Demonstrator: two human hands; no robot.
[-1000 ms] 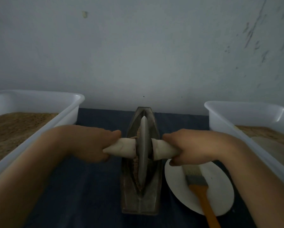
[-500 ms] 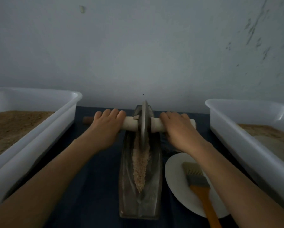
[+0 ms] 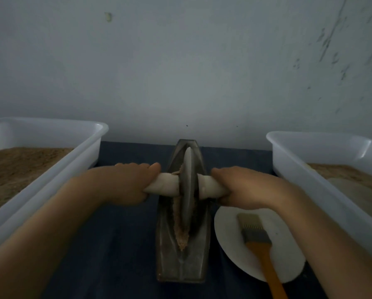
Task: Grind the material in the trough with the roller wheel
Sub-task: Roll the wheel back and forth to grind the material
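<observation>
Task status: grinding is in progress and not complete. Coarse tan material [image 3: 182, 231] lies heaped along the groove of the trough [image 3: 182, 264], mostly on the near side of the wheel, and by its grain it appears only partly crushed. Further passes are judged necessary before it can be brushed out.

Tool position: the roller wheel [image 3: 189, 186] stands upright on edge in the trough groove, roughly at mid-length, directly between the two hands. Its pale axle handle [image 3: 165, 184] projects to both sides.

Hand pose: the left hand [image 3: 127, 184] is clamped around the left end of the axle, fingers wrapped over the top and thumb extended toward the wheel. The right hand [image 3: 243, 185] grips the right end in a mirrored hold. Both forearms extend forward, roughly parallel and level.

Surroundings: just below the right hand, a white plate [image 3: 228, 240] carries an orange-handled brush [image 3: 258, 240]. Outboard of each hand stands a white tub holding tan powder: left tub [image 3: 81, 156], right tub [image 3: 288, 160]. All items rest on the dark table [image 3: 116, 255].
</observation>
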